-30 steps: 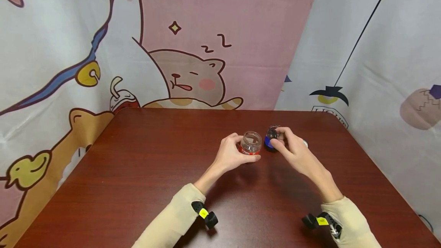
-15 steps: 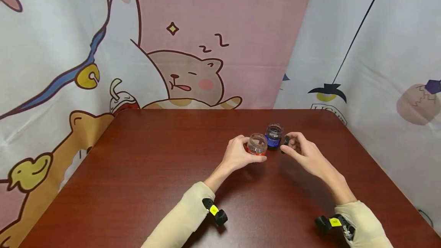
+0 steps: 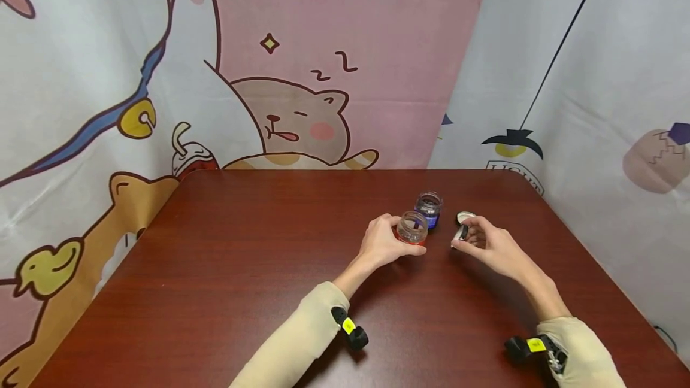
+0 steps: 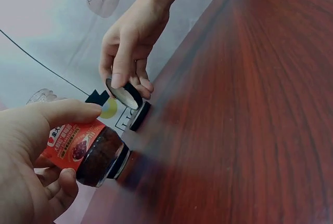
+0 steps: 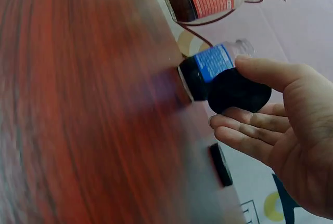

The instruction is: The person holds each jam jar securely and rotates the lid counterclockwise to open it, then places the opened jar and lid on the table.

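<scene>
My left hand grips a lidless glass jar with a red label, its mouth upward; the left wrist view shows dark contents low in it. It appears held just above the table. Behind it stands a second lidless jar with a blue label, also dark inside in the right wrist view. To the right, my right hand pinches a black jar lid between thumb and fingers, tilted on edge, its pale inside showing in the left wrist view. Another lid lies beyond that hand, pale inside up.
Both jars and lids are on the right half of a dark red-brown wooden table. Printed cloth with cartoon animals hangs behind and beside it. Black wrist cameras are strapped over both sleeves.
My right hand has drawn the black lid away from the blue-label jar, rightward and nearer. My left hand has carried the red-label jar to the right, in front of the blue-label jar.
</scene>
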### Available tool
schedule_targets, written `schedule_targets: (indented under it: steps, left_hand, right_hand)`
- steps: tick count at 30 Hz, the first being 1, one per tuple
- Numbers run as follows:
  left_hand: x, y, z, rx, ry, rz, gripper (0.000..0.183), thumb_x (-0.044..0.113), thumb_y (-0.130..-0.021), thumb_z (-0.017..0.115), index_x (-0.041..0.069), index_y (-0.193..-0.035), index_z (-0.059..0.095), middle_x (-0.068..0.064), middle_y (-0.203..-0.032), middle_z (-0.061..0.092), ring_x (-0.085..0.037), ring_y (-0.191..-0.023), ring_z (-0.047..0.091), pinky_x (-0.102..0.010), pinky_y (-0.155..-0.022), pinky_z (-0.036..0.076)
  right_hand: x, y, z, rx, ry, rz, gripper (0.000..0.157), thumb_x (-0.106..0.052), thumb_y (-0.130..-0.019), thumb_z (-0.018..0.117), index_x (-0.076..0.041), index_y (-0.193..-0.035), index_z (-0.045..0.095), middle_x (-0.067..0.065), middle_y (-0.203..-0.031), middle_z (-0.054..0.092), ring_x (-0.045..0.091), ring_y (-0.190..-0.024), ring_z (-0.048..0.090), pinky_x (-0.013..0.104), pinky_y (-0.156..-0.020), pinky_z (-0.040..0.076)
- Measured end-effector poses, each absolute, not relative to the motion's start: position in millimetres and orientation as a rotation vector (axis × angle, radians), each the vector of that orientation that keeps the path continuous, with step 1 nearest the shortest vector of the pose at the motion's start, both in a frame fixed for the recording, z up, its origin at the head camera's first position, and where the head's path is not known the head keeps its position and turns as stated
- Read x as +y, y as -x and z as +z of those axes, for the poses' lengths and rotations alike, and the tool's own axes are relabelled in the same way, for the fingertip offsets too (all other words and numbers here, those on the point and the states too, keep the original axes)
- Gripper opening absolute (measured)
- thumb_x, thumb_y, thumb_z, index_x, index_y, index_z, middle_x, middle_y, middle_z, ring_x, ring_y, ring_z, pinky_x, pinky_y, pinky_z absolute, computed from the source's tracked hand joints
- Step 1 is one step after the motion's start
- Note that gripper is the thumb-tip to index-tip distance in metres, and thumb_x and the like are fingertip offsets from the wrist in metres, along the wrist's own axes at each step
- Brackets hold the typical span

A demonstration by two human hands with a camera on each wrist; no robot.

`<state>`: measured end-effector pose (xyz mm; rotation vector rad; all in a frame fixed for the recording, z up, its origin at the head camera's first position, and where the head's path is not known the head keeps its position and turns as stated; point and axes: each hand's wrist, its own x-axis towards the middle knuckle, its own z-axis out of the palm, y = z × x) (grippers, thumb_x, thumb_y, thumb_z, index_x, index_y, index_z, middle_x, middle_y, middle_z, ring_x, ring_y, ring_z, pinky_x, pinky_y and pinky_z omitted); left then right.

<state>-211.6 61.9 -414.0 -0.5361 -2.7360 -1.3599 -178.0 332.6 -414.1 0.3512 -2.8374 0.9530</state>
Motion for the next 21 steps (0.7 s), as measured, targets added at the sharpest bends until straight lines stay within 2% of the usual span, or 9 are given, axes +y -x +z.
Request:
schedule_targets:
  steps: [10, 17, 21]
  left_hand:
    - [72.4, 215.8, -421.7, -2.761, 0.548, -1.364, 0.057, 0.041, -0.061, 0.097, 0.016, -0.107, 0.077, 0.009, -0.088, 0.060, -0.011, -0.086, 0.057, -0.028, -0.072, 0.047]
    - [76.0, 218.9, -425.2, -2.776, 0.535, -1.378, 0.057, 0.039, -0.061, 0.098, 0.016, -0.108, 0.077, 0.008, -0.090, 0.061, -0.013, -0.089, 0.058, -0.030, -0.076, 0.048]
    - [78.2, 220.0, -427.1, -2.782, 0.535, -1.367, 0.057, 0.039, -0.060, 0.098, 0.016, -0.108, 0.077, 0.008, -0.090, 0.062, -0.013, -0.089, 0.059, -0.030, -0.077, 0.049]
  right_hand:
    - [353.5, 181.0, -423.3, -2.866, -0.282, 0.954, 0.059, -0.037, -0.085, 0.083, 0.003, -0.121, 0.058, 0.013, -0.104, 0.071, 0.027, -0.094, 0.070, 0.030, -0.078, 0.054]
    - [367.2, 182.0, -424.4, -2.927, -0.237, 0.989, 0.064, -0.039, -0.086, 0.081, 0.004, -0.127, 0.057, 0.020, -0.113, 0.067, 0.035, -0.103, 0.067, 0.047, -0.087, 0.054]
    - [372.4, 182.5, -424.7, -2.947, -0.253, 0.968, 0.064, -0.038, -0.083, 0.083, 0.005, -0.124, 0.058, 0.019, -0.111, 0.068, 0.033, -0.101, 0.067, 0.043, -0.084, 0.055]
